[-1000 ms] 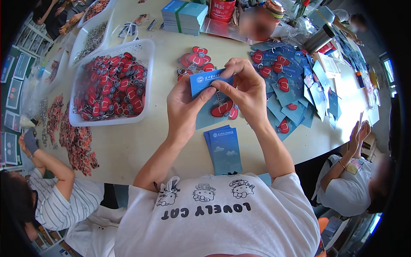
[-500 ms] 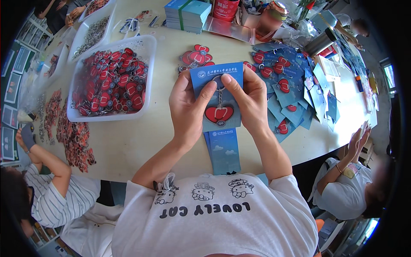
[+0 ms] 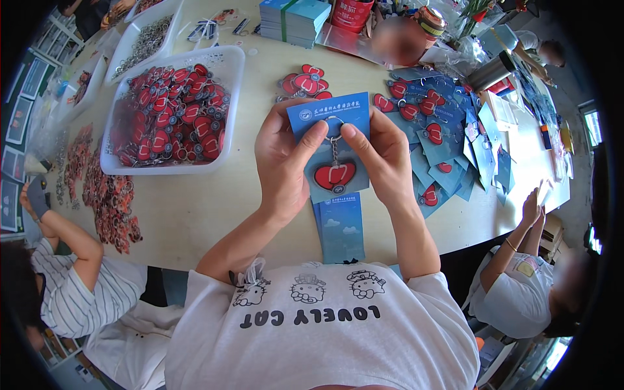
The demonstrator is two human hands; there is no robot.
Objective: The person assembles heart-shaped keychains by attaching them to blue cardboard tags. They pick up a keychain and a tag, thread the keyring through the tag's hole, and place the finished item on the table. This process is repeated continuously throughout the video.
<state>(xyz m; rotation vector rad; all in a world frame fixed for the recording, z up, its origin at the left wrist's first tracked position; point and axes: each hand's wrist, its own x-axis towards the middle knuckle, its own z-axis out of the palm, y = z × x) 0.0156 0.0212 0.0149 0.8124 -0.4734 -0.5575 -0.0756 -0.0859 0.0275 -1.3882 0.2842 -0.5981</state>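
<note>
1. Left hand [image 3: 284, 153]: grasping the left edge of a blue printed backing card [image 3: 323, 155], thumb on its face beside the split ring.
2. Right hand [image 3: 389, 149]: grasping the card's right edge, thumb at the ring's other side.
3. Red heart-shaped keychain [image 3: 335, 175]: lies against the card's front, hanging by a short chain from the ring near the top. Card held between both hands, above the pale tabletop [image 3: 195, 214].
4. Loose blue cards [image 3: 340, 231]: overlapping on the table, between card and shirt.
5. Left: white plastic bin [image 3: 225, 148], heaped with red keychains [image 3: 169, 110].
6. Beyond the hands: small red keychain pile [image 3: 304, 82]; green-banded card stack [image 3: 293, 25].
7. Right: spread of cards bearing red keychains [image 3: 433, 134]; metal flask [image 3: 492, 71] farther off.
</note>
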